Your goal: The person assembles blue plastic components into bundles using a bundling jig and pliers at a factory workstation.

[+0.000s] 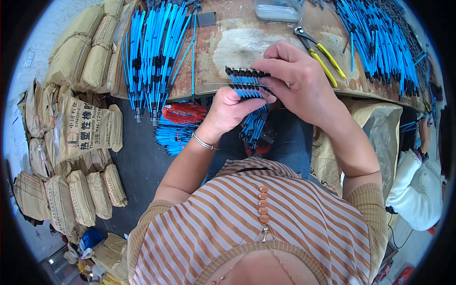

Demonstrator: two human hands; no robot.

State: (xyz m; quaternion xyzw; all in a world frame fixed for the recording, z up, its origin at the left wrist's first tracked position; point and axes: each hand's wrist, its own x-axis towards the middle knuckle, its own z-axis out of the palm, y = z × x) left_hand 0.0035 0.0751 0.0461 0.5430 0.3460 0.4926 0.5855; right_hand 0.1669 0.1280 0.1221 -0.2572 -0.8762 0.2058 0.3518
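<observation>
My left hand [230, 110] is closed around a row of thin blue rods with black ends [244, 80], held upright above my lap near the table's front edge. A thin straight wire [213, 84] crosses the row just below the black tips and sticks out to the left. At the row's right end, my right hand [297, 76] is closed, with thumb and forefinger pinched against the black pieces and the wire. What exactly lies between those fingertips is partly hidden. The lower parts of the blue rods [255, 124] hang below my left hand.
The worn wooden table [204, 52] carries blue-rod piles left [159, 47] and right [384, 52], yellow-handled pliers [323, 59] and a clear tray of thin wires [278, 12]. Below lies a red bundle [184, 113]. Paper sacks [76, 194] stand left. A co-worker's white sleeve [408, 175] shows right.
</observation>
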